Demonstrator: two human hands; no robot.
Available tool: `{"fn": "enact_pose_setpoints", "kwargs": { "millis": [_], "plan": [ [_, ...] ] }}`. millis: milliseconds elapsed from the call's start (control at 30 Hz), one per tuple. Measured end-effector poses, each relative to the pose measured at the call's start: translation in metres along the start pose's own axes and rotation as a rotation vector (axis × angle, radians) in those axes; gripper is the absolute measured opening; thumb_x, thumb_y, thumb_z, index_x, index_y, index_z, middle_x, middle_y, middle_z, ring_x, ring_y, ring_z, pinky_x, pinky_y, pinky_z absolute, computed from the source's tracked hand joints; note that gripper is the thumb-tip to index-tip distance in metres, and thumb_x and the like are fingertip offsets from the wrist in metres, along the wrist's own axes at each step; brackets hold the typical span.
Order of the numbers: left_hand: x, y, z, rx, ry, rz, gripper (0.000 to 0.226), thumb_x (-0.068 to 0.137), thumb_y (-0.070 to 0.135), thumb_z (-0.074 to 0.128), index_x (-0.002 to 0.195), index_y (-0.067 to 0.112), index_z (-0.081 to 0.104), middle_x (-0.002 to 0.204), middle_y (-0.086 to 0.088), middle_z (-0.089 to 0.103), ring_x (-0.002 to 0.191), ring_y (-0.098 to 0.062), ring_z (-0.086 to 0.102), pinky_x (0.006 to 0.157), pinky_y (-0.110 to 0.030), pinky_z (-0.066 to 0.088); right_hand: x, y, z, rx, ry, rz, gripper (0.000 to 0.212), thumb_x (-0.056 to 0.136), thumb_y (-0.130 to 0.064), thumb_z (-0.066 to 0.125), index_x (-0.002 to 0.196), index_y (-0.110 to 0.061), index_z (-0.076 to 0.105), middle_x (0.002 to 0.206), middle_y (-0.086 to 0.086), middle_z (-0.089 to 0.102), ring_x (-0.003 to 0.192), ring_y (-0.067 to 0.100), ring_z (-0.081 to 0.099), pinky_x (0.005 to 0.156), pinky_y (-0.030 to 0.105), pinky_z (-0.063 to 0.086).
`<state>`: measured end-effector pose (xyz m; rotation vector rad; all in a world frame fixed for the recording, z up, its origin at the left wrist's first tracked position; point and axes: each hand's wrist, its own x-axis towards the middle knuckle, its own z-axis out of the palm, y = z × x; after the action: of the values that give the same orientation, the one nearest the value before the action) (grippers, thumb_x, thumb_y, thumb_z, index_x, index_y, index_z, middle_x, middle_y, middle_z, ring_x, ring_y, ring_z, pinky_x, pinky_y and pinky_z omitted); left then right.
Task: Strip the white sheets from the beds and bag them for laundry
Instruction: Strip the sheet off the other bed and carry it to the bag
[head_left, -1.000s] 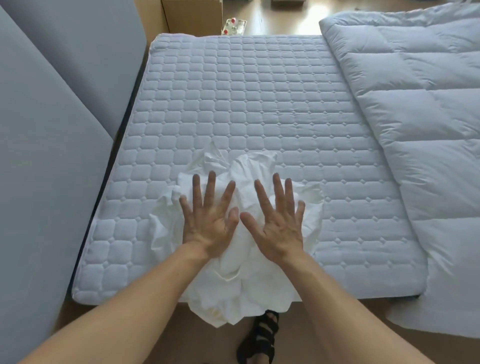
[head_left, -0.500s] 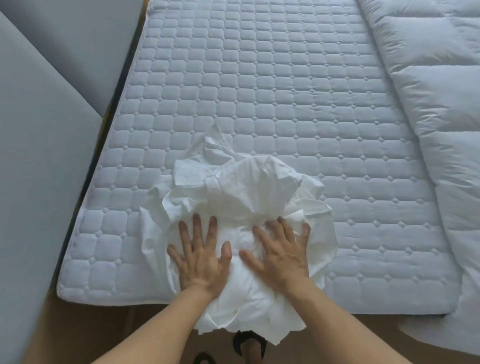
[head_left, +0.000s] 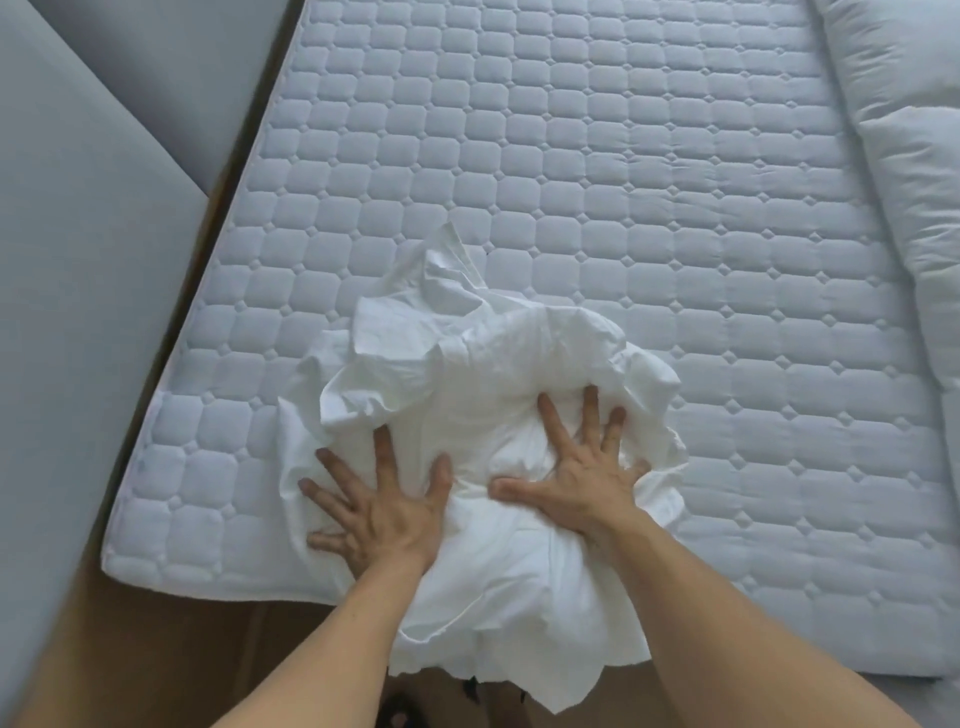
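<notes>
Pressing crumpled white sheet (head_left: 467, 364) at mattress (head_left: 623, 182) edge with left hand (head_left: 384, 512) and right hand (head_left: 582, 470), fingers (head_left: 385, 447) splayed flat (gripping nothing); liable to slide floorward, half overhanging.

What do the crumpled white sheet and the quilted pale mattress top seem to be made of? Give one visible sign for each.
Crumpled white sheet: thin woven fabric, probably cotton, matte; it holds sharp creases. Quilted pale mattress top: padded stitched textile, matte; puffy squares between seams.
</notes>
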<state>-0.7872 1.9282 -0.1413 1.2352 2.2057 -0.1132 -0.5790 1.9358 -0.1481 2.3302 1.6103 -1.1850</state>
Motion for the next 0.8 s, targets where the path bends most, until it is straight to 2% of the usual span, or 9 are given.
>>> {"fn": "enact_pose_setpoints", "kwargs": {
  "millis": [100, 167, 267, 367, 433, 500, 567, 667, 800],
  "plan": [
    [0.011, 0.002, -0.003, -0.162, -0.085, -0.134, 0.107, 0.054, 0.101, 0.022, 0.144, 0.063, -0.020, 0.160, -0.001, -0.035, 0.148, -0.039, -0.026, 0.108, -0.078, 0.009, 0.005, -0.003, -0.004, 0.032, -0.026, 0.044, 0.136, 0.026, -0.107, 0.048, 0.132, -0.071, -0.030, 0.147, -0.019, -0.051, 0.146, 0.030, -0.033, 0.107, 0.080, 0.001],
    [0.015, 0.002, -0.005, -0.211, -0.108, -0.160, 0.111, 0.054, 0.100, 0.031, 0.147, 0.061, -0.016, 0.164, -0.001, -0.024, 0.150, -0.039, -0.016, 0.107, -0.076, 0.017, 0.006, -0.007, -0.007, 0.042, -0.040, 0.056, 0.139, 0.026, -0.105, 0.052, 0.135, -0.069, -0.026, 0.157, -0.014, -0.036, 0.150, 0.031, -0.020, 0.110, 0.076, 0.012],
    [0.013, 0.001, -0.008, -0.253, -0.048, -0.135, 0.114, 0.052, 0.101, 0.040, 0.148, 0.061, -0.006, 0.161, -0.010, 0.011, 0.147, -0.040, 0.011, 0.108, -0.065, 0.029, 0.002, -0.016, -0.012, 0.094, -0.020, 0.062, 0.145, 0.024, -0.100, 0.059, 0.143, -0.062, -0.015, 0.162, -0.004, -0.003, 0.149, 0.032, 0.007, 0.112, 0.063, 0.027],
    [0.012, -0.001, -0.016, -0.358, -0.039, -0.084, 0.119, 0.043, 0.100, 0.041, 0.149, 0.059, 0.006, 0.138, -0.016, 0.041, 0.125, -0.043, 0.044, 0.098, -0.052, 0.041, -0.006, -0.018, -0.017, 0.275, -0.057, 0.034, 0.145, 0.029, -0.090, 0.073, 0.148, -0.059, -0.003, 0.155, -0.002, 0.028, 0.141, 0.027, 0.036, 0.112, 0.043, 0.036],
    [0.012, 0.001, -0.024, -0.523, -0.098, 0.015, 0.117, 0.046, 0.095, 0.050, 0.151, 0.053, 0.020, 0.133, -0.008, 0.052, 0.119, -0.037, 0.054, 0.096, -0.043, 0.044, -0.013, -0.020, -0.019, 0.514, -0.108, -0.053, 0.130, 0.034, -0.075, 0.087, 0.143, -0.064, 0.018, 0.143, -0.013, 0.050, 0.129, 0.017, 0.053, 0.108, 0.040, 0.043],
    [0.009, 0.011, -0.033, -0.695, -0.157, 0.157, 0.105, 0.052, 0.084, 0.061, 0.147, 0.046, 0.038, 0.128, 0.009, 0.062, 0.119, -0.022, 0.060, 0.093, -0.030, 0.046, -0.019, -0.024, -0.022, 0.747, -0.153, -0.142, 0.106, 0.040, -0.055, 0.097, 0.131, -0.060, 0.045, 0.123, -0.019, 0.067, 0.115, 0.008, 0.063, 0.100, 0.040, 0.052],
    [0.009, 0.033, -0.047, -0.781, -0.186, 0.271, 0.083, 0.056, 0.075, 0.067, 0.133, 0.050, 0.052, 0.113, 0.026, 0.068, 0.112, -0.003, 0.063, 0.082, -0.012, 0.048, -0.023, -0.031, -0.034, 0.847, -0.133, -0.204, 0.093, 0.044, -0.044, 0.099, 0.125, -0.054, 0.054, 0.115, -0.019, 0.071, 0.107, 0.005, 0.067, 0.090, 0.033, 0.057],
    [0.017, 0.087, -0.086, -0.778, -0.137, 0.486, 0.067, 0.057, 0.071, 0.069, 0.120, 0.060, 0.051, 0.104, 0.042, 0.063, 0.098, 0.020, 0.058, 0.071, 0.002, 0.043, -0.020, -0.040, -0.076, 0.937, 0.021, -0.314, 0.093, 0.043, -0.042, 0.097, 0.124, -0.055, 0.053, 0.111, -0.021, 0.071, 0.100, -0.001, 0.068, 0.074, 0.017, 0.056],
    [0.027, 0.156, -0.132, -0.721, -0.015, 0.738, 0.060, 0.059, 0.074, 0.070, 0.113, 0.071, 0.045, 0.110, 0.041, 0.061, 0.103, 0.014, 0.058, 0.081, -0.004, 0.045, -0.003, -0.046, -0.128, 0.950, 0.263, -0.423, 0.102, 0.036, -0.050, 0.097, 0.124, -0.058, 0.047, 0.118, -0.020, 0.068, 0.109, 0.004, 0.065, 0.083, 0.025, 0.056]
  ]
}}
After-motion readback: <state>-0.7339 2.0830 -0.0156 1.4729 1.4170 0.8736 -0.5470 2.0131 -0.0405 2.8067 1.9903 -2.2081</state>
